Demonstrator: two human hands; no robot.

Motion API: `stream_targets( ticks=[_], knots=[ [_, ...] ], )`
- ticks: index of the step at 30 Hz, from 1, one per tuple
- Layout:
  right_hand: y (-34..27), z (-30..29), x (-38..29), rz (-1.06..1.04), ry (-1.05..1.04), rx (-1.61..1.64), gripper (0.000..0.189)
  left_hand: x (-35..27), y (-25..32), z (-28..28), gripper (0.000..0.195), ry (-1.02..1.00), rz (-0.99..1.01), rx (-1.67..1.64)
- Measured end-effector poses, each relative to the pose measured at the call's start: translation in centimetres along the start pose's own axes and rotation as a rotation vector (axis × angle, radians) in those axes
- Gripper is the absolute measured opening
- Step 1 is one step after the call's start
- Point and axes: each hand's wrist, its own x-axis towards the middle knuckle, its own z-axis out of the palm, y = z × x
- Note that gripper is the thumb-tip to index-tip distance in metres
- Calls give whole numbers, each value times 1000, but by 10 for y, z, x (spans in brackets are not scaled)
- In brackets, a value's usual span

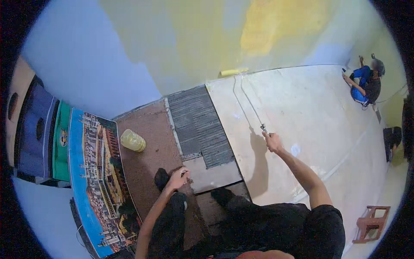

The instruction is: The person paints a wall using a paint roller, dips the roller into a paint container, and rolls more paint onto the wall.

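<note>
In my right hand (273, 142) is the handle end of a long-framed paint roller (254, 106). Its yellow roller sleeve (234, 72) lies against the foot of the wall (207, 42), which is painted in yellow patches over pale blue. My left hand (179, 178) hangs low over the brown floor strip with its fingers curled; I cannot tell whether it holds anything. Beyond it, a translucent tub with yellowish paint stains (133, 140) stands on the brown floor. A pale floor covering (297, 103) lies below the roller frame.
A printed city-view panel (97, 174) leans at left beside a green container (61, 142). Dark ridged flooring (200, 123) lies ahead of my feet. A co-worker (368, 81) crouches at the far right corner; another person (392, 142) is partly visible. A small wooden stool (372, 224) lies at lower right.
</note>
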Motion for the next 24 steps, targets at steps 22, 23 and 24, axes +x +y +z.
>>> stream_targets(
  ticks=[22,23,24],
  knots=[
    [-18,6,12,-193,124,102,52,1,-2,-1,18,7,-26,19],
    [-31,2,18,-218,148,221,51,3,-5,0,18,10,-32,37],
    [-59,0,15,-227,150,322,52,0,-9,-5,19,-12,-72,-57]
  ],
)
